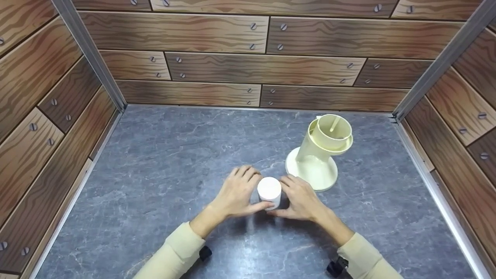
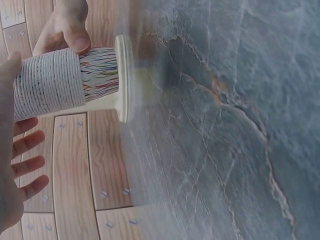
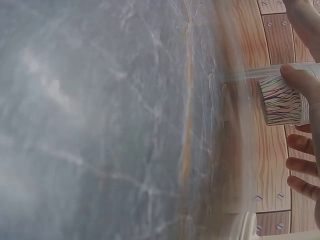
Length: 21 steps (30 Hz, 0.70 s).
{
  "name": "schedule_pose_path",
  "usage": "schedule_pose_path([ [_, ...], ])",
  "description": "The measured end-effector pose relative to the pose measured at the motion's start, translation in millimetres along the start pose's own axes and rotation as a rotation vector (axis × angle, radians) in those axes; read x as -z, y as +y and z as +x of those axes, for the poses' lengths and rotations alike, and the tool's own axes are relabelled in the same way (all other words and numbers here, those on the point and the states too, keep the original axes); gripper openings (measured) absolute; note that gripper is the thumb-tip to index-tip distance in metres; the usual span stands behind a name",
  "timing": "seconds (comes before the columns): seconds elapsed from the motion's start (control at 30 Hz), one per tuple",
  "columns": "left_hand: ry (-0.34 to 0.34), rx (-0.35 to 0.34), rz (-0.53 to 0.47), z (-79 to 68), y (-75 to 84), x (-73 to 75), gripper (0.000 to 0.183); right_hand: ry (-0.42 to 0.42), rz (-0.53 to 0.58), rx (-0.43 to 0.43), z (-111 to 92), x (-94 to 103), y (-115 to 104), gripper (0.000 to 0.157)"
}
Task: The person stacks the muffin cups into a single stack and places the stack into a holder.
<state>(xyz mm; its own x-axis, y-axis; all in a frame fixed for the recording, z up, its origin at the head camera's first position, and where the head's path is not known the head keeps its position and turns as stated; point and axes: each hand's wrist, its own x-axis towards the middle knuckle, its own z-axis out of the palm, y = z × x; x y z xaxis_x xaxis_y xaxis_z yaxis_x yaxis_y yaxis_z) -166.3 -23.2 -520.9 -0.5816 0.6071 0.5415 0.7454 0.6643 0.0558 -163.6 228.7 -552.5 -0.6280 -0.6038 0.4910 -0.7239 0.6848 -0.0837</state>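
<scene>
A stack of paper cups [image 1: 269,188] stands upright between the two hands, white rims up. In the left wrist view its ribbed rims sit above a body [image 2: 100,75] printed with thin coloured lines. My left hand [image 1: 237,195] holds the stack from the left, thumb across the near side, its lower fingers spread away. From the right, my right hand [image 1: 301,199] holds the same stack, its thumb [image 3: 298,82] low on the side and several fingers spread. Whether the stack's bottom touches the table cannot be told.
A cream stand [image 1: 316,168] with a round base and a tilted tube on top stands behind my right hand. The grey marbled table [image 1: 174,155] is bounded by wood-patterned walls [image 1: 217,69] with metal corner posts.
</scene>
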Motion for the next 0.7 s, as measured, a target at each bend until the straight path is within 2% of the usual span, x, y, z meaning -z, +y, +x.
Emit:
schedule_pose_path([
  [0.3, 0.003, -0.024, 0.013, 3.9, 3.0, -1.5, 0.07, 0.038, -0.006, 0.018, -3, 8.4, 4, 0.083],
  [0.5, -0.002, -0.033, 0.028, 8.8, 6.8, -1.6, 0.07, 0.027, -0.032, -0.007, -3, 18.0, 4, 0.087],
  [0.7, -0.002, -0.063, 0.018, 15.4, 9.7, -1.4, 0.07, 0.013, -0.079, 0.006, -6, 25.9, 5, 0.087],
])
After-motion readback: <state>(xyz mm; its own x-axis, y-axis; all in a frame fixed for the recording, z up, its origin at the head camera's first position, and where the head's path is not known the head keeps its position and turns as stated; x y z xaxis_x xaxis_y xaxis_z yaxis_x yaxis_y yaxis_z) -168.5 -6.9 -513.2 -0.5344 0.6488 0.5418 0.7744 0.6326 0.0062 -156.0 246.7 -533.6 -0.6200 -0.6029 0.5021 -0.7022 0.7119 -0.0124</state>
